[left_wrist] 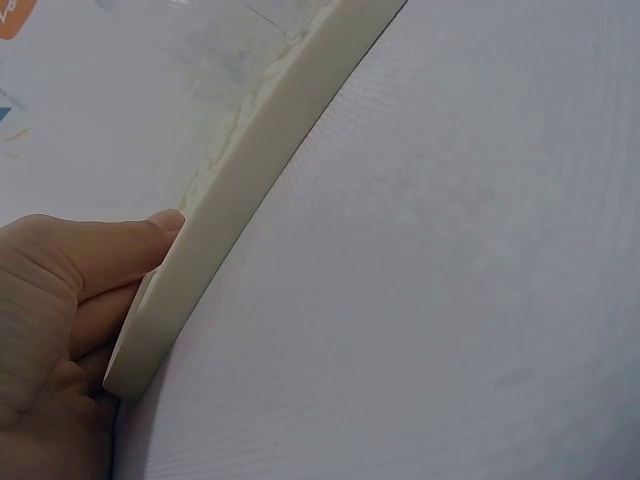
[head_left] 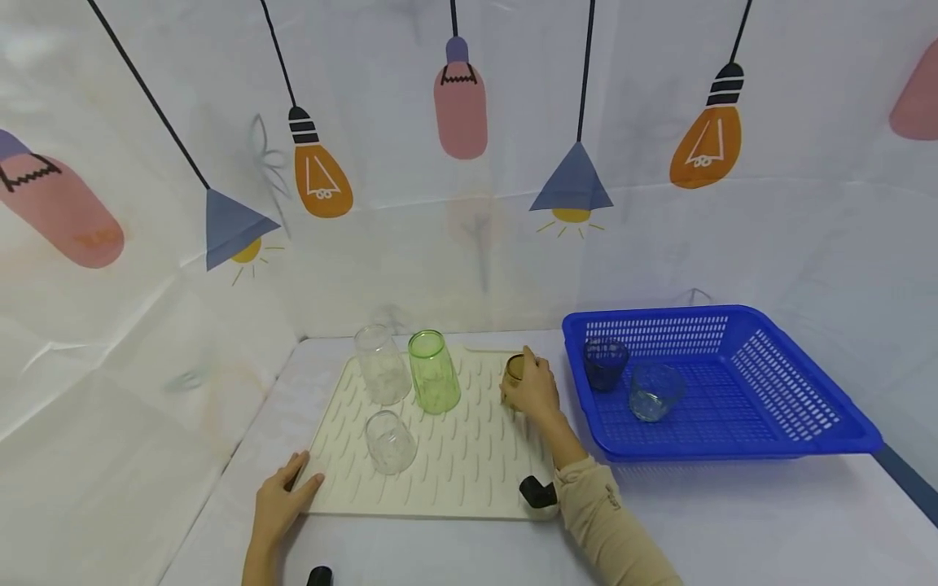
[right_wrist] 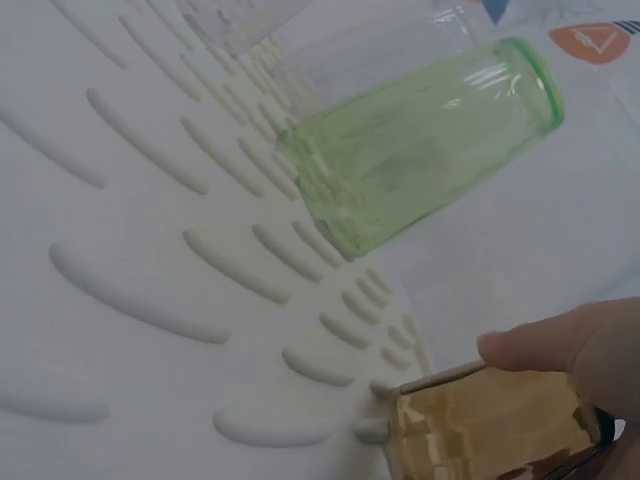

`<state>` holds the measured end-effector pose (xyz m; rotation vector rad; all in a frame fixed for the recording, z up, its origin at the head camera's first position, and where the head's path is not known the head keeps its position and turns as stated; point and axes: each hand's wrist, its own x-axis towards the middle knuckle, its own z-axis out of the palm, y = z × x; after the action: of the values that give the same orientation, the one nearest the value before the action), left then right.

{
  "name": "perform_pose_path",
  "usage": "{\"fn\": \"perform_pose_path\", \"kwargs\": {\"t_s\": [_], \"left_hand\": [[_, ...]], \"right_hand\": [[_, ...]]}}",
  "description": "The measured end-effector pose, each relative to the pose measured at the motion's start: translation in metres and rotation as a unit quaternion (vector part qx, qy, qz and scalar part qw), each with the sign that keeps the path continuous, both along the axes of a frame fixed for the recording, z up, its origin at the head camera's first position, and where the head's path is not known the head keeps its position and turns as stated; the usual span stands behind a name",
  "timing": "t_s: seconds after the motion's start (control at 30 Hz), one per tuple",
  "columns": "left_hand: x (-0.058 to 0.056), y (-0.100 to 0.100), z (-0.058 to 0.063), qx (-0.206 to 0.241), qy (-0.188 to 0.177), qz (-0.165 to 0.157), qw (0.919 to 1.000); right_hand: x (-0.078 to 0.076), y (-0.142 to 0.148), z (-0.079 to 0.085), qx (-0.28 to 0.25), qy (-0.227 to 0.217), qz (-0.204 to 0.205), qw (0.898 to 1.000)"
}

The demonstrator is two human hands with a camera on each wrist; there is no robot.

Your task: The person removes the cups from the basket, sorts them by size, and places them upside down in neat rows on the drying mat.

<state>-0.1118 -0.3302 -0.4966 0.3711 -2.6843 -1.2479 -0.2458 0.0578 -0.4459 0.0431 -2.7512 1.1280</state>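
Observation:
My right hand [head_left: 533, 387] grips a small amber glass [right_wrist: 490, 425] that stands at the back right of a cream drying mat [head_left: 469, 480]; in the right wrist view the thumb lies along its side. At the mat's left edge, near the front corner, my left hand [head_left: 278, 500] rests with thumb and forefinger spread. The left wrist view has the thumb [left_wrist: 125, 250] touching the mat's rim, the other fingers partly hidden behind it. A tall green glass [head_left: 435, 374], a tall clear glass [head_left: 383, 366] and a short clear glass [head_left: 391, 443] also stand on the mat.
A blue plastic basket [head_left: 733, 443] sits right of the mat, holding a dark glass [head_left: 606, 366] and a clear glass [head_left: 655, 395]. A black object [head_left: 537, 492] shows beside the right sleeve, another [head_left: 320, 576] at the bottom edge. A lamp-patterned sheet [head_left: 410, 252] hangs behind.

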Motion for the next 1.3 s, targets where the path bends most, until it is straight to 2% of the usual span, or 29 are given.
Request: {"fn": "perform_pose_path", "kwargs": {"t_s": [0.13,0.27,0.4,0.67,0.8,0.97,1.13,1.3], "left_hand": [[0.000,0.000,-0.001,0.001,0.005,-0.002,1.0000],[0.000,-0.001,-0.002,0.000,0.012,-0.001,0.9999],[-0.001,0.000,-0.002,-0.001,0.011,0.002,0.9999],[-0.001,-0.001,0.000,-0.003,0.011,-0.001,0.9999],[0.000,-0.001,0.001,-0.001,0.013,-0.002,0.9999],[0.000,-0.001,0.000,-0.003,0.017,0.000,0.9999],[0.001,-0.001,0.000,0.004,0.021,0.000,0.9998],[0.000,-0.001,0.001,0.001,0.016,0.001,0.9999]], "right_hand": [[0.000,0.001,-0.004,-0.056,0.015,-0.017,0.998],[0.002,0.001,-0.004,-0.069,0.036,-0.031,0.996],[0.007,-0.002,0.001,-0.074,0.033,-0.015,0.997],[0.029,-0.019,0.017,-0.076,0.019,0.092,0.993],[0.041,-0.031,0.022,-0.073,0.021,0.143,0.987],[0.052,-0.049,0.020,-0.073,0.016,0.211,0.975],[0.059,-0.065,0.016,-0.056,0.001,0.251,0.966],[0.062,-0.076,0.011,-0.035,-0.011,0.274,0.961]]}}
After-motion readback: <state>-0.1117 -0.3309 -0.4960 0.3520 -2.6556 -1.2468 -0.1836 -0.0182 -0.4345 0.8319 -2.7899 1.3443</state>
